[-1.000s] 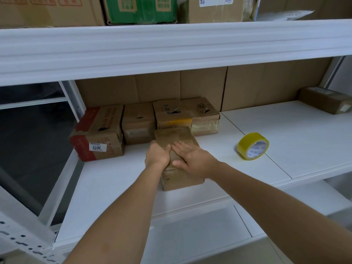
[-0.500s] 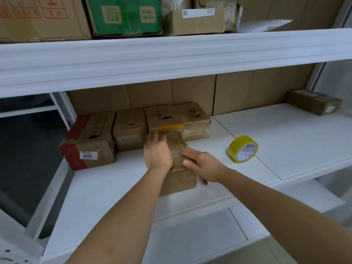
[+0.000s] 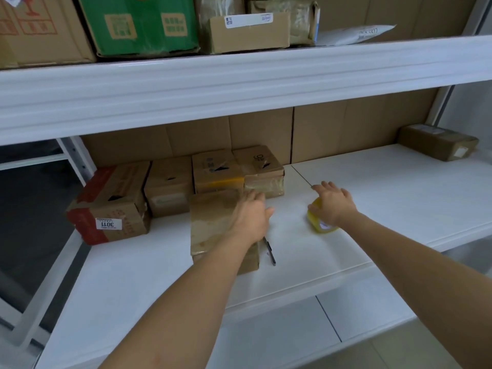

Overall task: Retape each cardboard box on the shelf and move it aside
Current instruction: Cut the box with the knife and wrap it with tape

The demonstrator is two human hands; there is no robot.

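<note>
"So where do things stand with the boxes?"

"The box in hand [image 3: 215,222] lies near the front of the middle shelf [image 3: 386,198], pulled out in front of a row of four cardboard boxes [image 3: 170,187] along the back wall. My left hand [image 3: 251,217] rests flat on its right top edge, fingers straight, gripping nothing. My right hand [image 3: 332,202] is over the yellow tape roll [image 3: 320,226] just to the right, fingers spread and reaching past it, thumb against the roll; I don't judge it a firm grip yet."

"And the step now?"

"Getting the tape, I think. To do it well I should close fingers and thumb round the rim of the roll, not press it flat, since it could slide on the smooth white shelf. Meanwhile the left hand should keep the box from shifting."

"Anything in the way?"

"A dark pen-like tool [image 3: 270,251] lies touching or just beside the right side of the box, between my arms. I cannot tell what it is exactly. Bringing the roll across, I should lift over it. One more box [image 3: 436,141] sits well apart at the far right."
</note>
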